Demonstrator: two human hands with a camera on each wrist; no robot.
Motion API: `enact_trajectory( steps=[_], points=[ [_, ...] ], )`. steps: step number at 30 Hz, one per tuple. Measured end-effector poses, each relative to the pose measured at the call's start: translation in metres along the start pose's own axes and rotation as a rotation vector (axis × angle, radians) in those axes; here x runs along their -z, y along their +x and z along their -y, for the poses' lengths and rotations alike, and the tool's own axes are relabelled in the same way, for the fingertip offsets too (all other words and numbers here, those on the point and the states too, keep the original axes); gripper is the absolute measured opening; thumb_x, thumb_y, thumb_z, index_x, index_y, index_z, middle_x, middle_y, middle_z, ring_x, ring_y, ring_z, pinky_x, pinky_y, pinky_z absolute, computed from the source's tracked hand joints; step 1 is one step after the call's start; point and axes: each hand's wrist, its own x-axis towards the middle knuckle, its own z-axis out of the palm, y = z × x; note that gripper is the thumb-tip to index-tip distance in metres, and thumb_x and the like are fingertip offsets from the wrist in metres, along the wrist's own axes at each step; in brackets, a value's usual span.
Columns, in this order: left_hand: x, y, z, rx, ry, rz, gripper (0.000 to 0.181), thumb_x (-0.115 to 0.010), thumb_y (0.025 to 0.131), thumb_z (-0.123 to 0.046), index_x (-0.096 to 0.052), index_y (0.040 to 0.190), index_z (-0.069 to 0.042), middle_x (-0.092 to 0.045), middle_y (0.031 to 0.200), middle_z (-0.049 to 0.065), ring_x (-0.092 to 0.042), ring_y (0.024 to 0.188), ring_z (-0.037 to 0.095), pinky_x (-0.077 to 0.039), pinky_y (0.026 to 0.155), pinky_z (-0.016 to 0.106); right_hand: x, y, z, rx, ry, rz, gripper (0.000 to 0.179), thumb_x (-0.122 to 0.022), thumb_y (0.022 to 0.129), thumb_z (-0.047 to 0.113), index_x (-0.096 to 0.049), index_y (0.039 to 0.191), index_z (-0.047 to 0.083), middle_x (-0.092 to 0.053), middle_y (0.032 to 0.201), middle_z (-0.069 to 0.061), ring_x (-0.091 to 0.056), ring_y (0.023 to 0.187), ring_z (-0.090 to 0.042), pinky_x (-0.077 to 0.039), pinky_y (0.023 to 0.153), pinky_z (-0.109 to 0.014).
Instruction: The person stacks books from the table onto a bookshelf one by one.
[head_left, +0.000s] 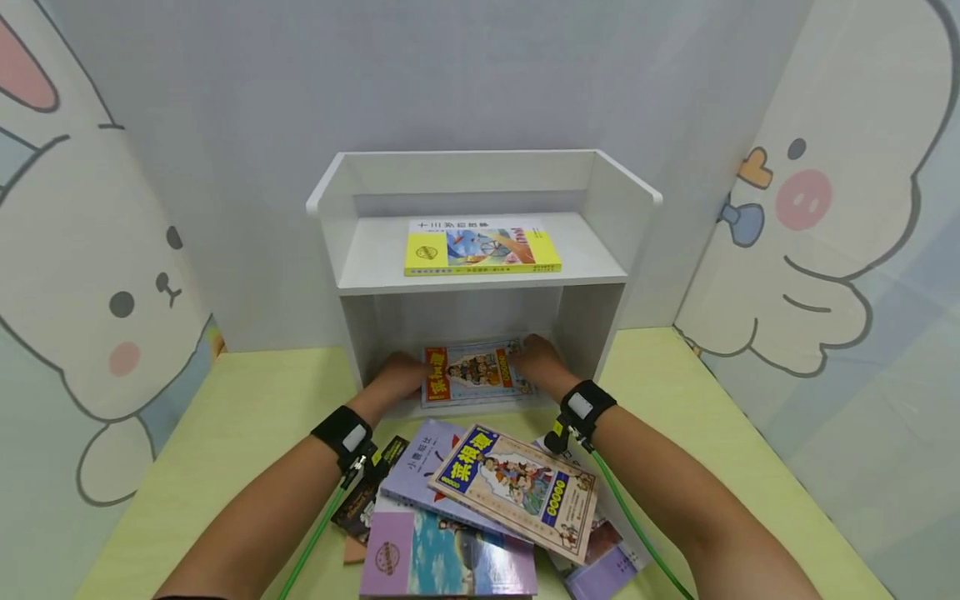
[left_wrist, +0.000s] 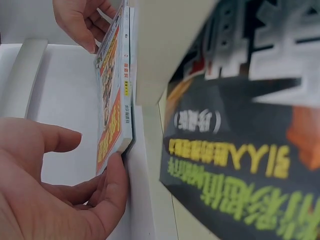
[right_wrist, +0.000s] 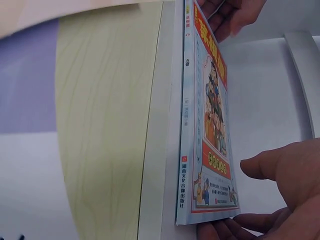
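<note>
A light-blue comic-style book (head_left: 472, 372) with a red title strip lies cover up at the lower compartment of a white shelf (head_left: 480, 283). At its left end is my left hand (head_left: 399, 377); the fingertips (left_wrist: 116, 172) touch the book's corner while the thumb stays off the cover. My right hand (head_left: 542, 362) is at the opposite end. In the right wrist view, its fingers (right_wrist: 220, 229) reach under the book's edge, partly hidden by it, and the thumb (right_wrist: 260, 165) is raised apart from the cover.
A yellow book (head_left: 483, 250) lies on the upper shelf. In front of the shelf several books overlap in a pile, with a beige comic-style book (head_left: 517, 487) on top and a dark book (head_left: 367, 492) at the left. Both wrists carry green cables (head_left: 630, 517).
</note>
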Motion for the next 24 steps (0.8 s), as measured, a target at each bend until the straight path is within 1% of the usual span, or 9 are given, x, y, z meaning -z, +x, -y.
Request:
enact_trajectory(
  steps=[4,8,12,15,19,22,24],
  points=[
    [0.001,0.001,-0.001,0.005,0.019,0.000,0.031,-0.067,0.102,-0.024,-0.074,0.110,0.005,-0.077,0.088,0.012,-0.068,0.066,0.018,-0.048,0.052,0.027,0.000,-0.001,0.001,0.009,-0.017,0.007,0.054,-0.067,0.110,0.023,-0.054,0.148,-0.014,-0.068,0.123,-0.027,-0.069,0.107,-0.037,-0.060,0.088,-0.047],
    [0.002,0.000,0.000,0.017,0.031,0.002,0.031,-0.067,0.102,-0.025,-0.074,0.109,0.005,-0.076,0.086,0.011,-0.066,0.064,0.017,-0.048,0.052,0.027,0.001,0.000,0.000,0.014,-0.040,0.016,0.052,-0.065,0.110,0.021,-0.055,0.146,-0.015,-0.067,0.123,-0.027,-0.067,0.106,-0.036,-0.058,0.088,-0.047],
    [0.004,-0.002,-0.002,0.016,0.041,0.001,0.029,-0.067,0.101,-0.024,-0.075,0.107,0.004,-0.077,0.089,0.011,-0.068,0.066,0.018,-0.050,0.054,0.028,0.003,0.000,0.001,0.003,-0.044,0.023,0.053,-0.066,0.109,0.022,-0.055,0.145,-0.014,-0.067,0.123,-0.027,-0.068,0.107,-0.036,-0.058,0.088,-0.047],
    [0.007,-0.003,-0.004,0.018,0.031,0.002,0.028,-0.067,0.102,-0.024,-0.075,0.107,0.003,-0.077,0.093,0.012,-0.069,0.069,0.019,-0.051,0.056,0.028,0.005,0.000,0.001,-0.013,-0.056,0.028,0.054,-0.067,0.109,0.025,-0.056,0.145,-0.014,-0.066,0.122,-0.026,-0.067,0.107,-0.036,-0.058,0.090,-0.048],
    [0.009,-0.003,-0.006,0.023,0.032,0.004,0.028,-0.068,0.104,-0.026,-0.073,0.108,0.002,-0.075,0.096,0.012,-0.068,0.071,0.019,-0.051,0.057,0.028,0.008,0.000,0.000,-0.023,-0.052,0.045,0.056,-0.067,0.109,0.028,-0.055,0.144,-0.013,-0.066,0.124,-0.027,-0.066,0.111,-0.038,-0.057,0.095,-0.052],
    [0.011,-0.011,-0.007,-0.011,0.030,0.014,0.031,-0.066,0.106,-0.027,-0.072,0.113,0.003,-0.074,0.100,0.013,-0.068,0.076,0.021,-0.053,0.060,0.029,0.016,-0.010,0.001,-0.011,-0.041,0.063,0.064,-0.067,0.109,0.031,-0.049,0.152,-0.013,-0.063,0.135,-0.030,-0.065,0.123,-0.042,-0.055,0.105,-0.056],
    [0.013,-0.022,-0.008,-0.054,0.021,0.032,0.035,-0.065,0.108,-0.027,-0.071,0.119,0.005,-0.073,0.104,0.015,-0.069,0.083,0.023,-0.057,0.066,0.031,0.024,-0.023,0.002,0.024,-0.052,0.074,0.068,-0.067,0.109,0.033,-0.048,0.154,-0.014,-0.062,0.140,-0.032,-0.064,0.128,-0.044,-0.054,0.107,-0.057]
  ],
)
